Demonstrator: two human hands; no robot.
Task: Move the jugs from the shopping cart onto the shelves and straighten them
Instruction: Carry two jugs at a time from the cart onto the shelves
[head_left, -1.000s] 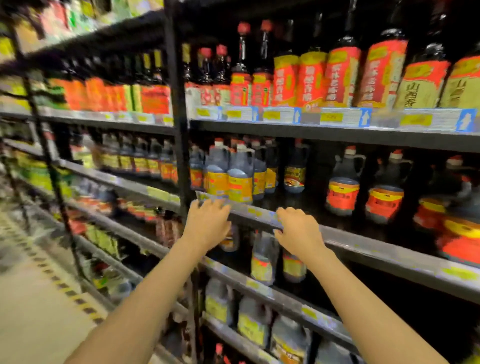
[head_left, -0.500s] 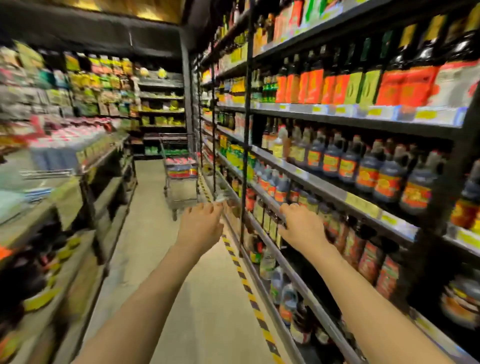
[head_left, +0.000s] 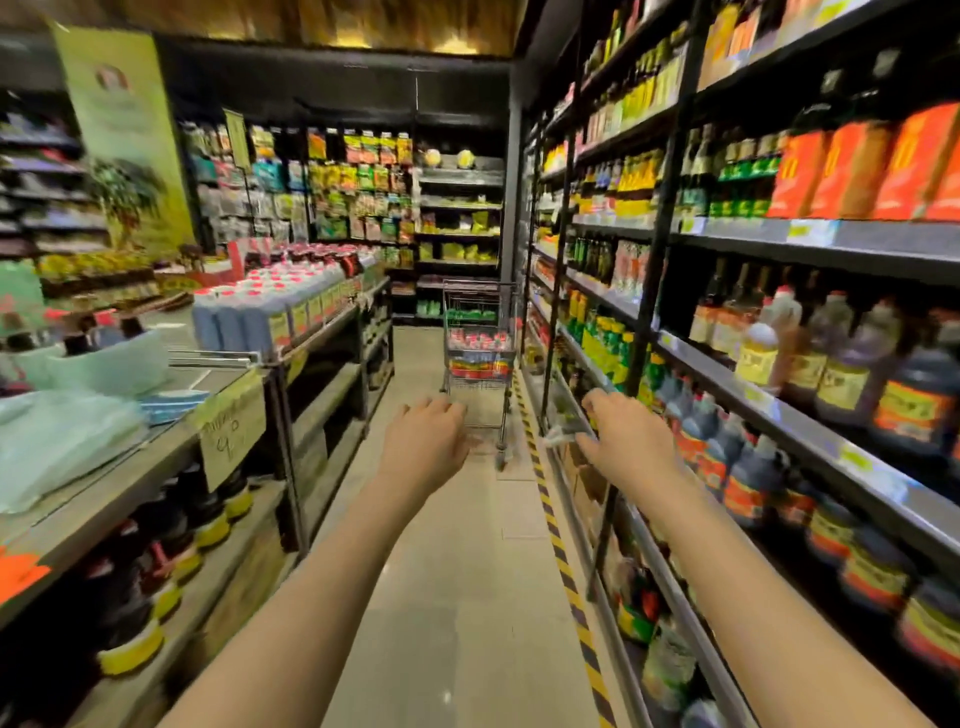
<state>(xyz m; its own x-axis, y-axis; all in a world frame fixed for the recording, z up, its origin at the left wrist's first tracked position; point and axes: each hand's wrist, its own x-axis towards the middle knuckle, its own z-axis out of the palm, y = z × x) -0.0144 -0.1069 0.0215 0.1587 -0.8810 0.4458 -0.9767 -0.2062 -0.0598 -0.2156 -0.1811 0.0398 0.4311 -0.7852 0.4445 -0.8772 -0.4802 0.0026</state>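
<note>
A small wire shopping cart (head_left: 480, 343) stands down the aisle, well beyond my hands, with jugs (head_left: 478, 342) with red caps inside it. Dark jugs with orange and yellow labels (head_left: 862, 374) fill the black shelves (head_left: 810, 421) on my right. My left hand (head_left: 426, 441) is stretched out in front of me over the floor, fingers loosely apart and holding nothing. My right hand (head_left: 626, 441) hovers beside the shelf edge, also holding nothing.
A low display rack (head_left: 311, 332) on the left carries blue jugs with red caps and dark bottles below. A yellow-black striped tape (head_left: 556, 530) runs along the floor by the right shelves. The tiled aisle floor (head_left: 457, 571) leads to the cart.
My view has swung left from facing the shelf to looking down the aisle at the cart. Both hands have come off the shelf edge and now reach forward.
</note>
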